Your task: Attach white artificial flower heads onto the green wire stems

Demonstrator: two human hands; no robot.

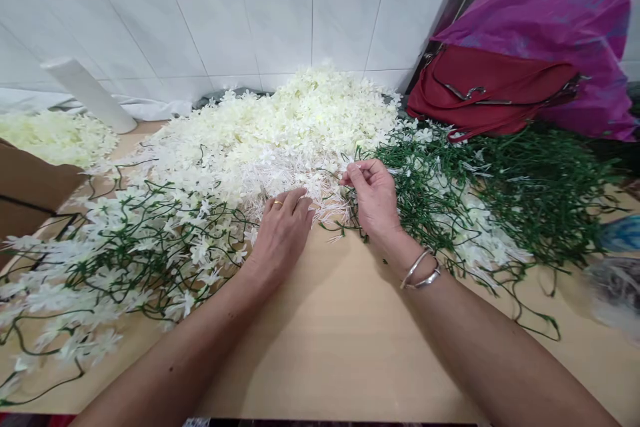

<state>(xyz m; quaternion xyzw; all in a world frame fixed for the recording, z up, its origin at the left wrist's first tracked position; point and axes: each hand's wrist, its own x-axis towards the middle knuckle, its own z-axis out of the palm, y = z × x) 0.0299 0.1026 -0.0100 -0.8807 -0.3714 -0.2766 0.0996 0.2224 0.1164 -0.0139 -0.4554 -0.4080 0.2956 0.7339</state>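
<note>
My left hand (285, 227) lies palm down at the front of a heap of loose white artificial petals (300, 113). Its fingers are bent together among thin white strands (270, 173), and the fingertips are hidden. To its right, my right hand (375, 197) is closed in a pinch at thumb and forefinger on what looks like a thin artificial flower stem, mostly hidden. Beside that hand spreads a pile of green stems (420, 193) with white tips. Left of my left hand lie assembled white flowers on green stems (145, 247).
A red handbag (495, 90) and a purple plastic bag (560, 27) stand at the back right. A white roll (90, 93) leans near the tiled wall (280, 13). A cardboard box (35, 193) is at the left edge of the wooden table (330, 347).
</note>
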